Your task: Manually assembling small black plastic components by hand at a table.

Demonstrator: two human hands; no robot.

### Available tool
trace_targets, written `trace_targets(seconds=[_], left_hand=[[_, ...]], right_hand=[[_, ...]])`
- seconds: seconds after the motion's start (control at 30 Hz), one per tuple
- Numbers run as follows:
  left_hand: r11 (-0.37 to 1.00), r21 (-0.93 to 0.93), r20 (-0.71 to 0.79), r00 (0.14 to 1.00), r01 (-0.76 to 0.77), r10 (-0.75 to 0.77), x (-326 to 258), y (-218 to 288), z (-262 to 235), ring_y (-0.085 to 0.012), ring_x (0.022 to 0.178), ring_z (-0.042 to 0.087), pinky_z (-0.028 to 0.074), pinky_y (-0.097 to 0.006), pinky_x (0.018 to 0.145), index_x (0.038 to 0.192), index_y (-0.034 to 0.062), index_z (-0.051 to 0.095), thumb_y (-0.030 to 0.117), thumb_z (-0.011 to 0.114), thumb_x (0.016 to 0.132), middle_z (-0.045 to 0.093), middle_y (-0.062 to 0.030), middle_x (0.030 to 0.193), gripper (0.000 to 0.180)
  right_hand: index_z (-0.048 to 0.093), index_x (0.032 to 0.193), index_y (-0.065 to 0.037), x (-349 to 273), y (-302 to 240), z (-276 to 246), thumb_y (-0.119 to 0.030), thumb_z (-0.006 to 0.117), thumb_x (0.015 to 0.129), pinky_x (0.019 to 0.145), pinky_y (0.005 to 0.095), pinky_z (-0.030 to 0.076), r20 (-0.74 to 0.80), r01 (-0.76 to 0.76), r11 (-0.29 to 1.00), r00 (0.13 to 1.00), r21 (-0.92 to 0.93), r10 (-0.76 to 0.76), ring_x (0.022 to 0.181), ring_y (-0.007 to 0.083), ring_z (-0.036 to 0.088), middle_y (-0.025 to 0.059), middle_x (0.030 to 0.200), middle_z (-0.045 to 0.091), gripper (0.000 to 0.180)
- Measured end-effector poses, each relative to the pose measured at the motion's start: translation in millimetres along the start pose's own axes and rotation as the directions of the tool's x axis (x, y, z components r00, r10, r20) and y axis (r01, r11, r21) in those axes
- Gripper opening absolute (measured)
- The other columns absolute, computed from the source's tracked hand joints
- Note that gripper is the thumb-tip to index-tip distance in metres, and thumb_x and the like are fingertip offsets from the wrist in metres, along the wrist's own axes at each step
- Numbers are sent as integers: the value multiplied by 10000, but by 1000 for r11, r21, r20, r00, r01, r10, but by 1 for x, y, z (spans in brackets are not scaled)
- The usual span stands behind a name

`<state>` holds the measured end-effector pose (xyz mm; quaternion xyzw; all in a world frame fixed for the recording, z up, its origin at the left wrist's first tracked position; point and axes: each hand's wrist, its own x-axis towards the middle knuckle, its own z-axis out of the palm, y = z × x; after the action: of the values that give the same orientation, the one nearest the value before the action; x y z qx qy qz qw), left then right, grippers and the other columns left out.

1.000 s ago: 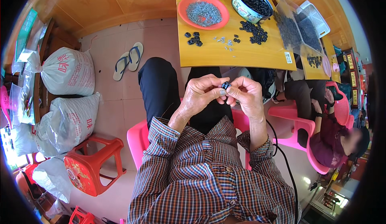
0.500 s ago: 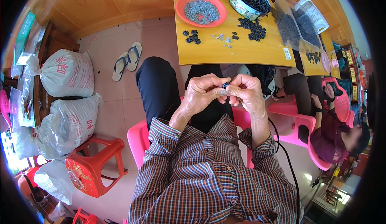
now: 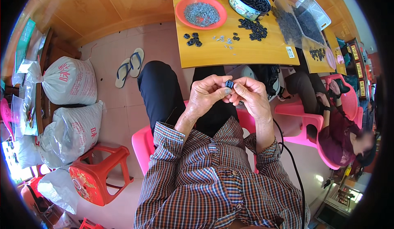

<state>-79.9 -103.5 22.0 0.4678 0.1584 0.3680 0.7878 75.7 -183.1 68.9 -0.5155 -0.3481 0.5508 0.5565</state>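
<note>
Above my lap, just off the table's near edge, both hands meet around a small black plastic part (image 3: 229, 84) with a rounded shape and openings. My left hand (image 3: 208, 92) pinches it between thumb and fingertips. The fingers of my right hand (image 3: 249, 91) are closed against its right side; whether they hold a second small piece is hidden. On the table, an orange-red plate (image 3: 179, 16) holds many small silvery metal pieces (image 3: 202, 14). Several similar black parts (image 3: 193, 40) lie in a cluster near it, and loose silvery pieces (image 3: 223, 40) lie to their right.
A round tin (image 3: 246, 10) of black pieces stands behind a black pile (image 3: 254, 29). Clear bins (image 3: 301, 21) sit at the right. A seated person (image 3: 338, 134) is on a pink chair there. White sacks (image 3: 72, 81), a red stool (image 3: 100, 171) and slippers (image 3: 129, 68) are at left.
The black part has turned between my fingers, and more of its face shows. My right fingers have shifted slightly down its side. The whole view has moved a little.
</note>
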Motion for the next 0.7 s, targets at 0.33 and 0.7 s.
trace_targets(seconds=[0.33,0.7], left_hand=[[999,47,-23,1000,4,-3,1,-7,1,-119,762,625,561,-239,662,1138,-23,618,-64,639,824,610,-49,900,317],[997,72,-29,999,-27,29,2,-6,3,-123,767,629,565,-244,676,1106,-18,639,-64,628,833,609,-48,904,277]], right_hand=[[607,933,27,-6,4,11,-135,581,926,540,200,495,-120,49,990,991,-132,-65,598,91,606,66,726,636,165],[592,904,-1,-12,3,25,-127,577,914,498,178,454,-234,109,910,948,-399,-216,573,50,563,37,703,618,128]])
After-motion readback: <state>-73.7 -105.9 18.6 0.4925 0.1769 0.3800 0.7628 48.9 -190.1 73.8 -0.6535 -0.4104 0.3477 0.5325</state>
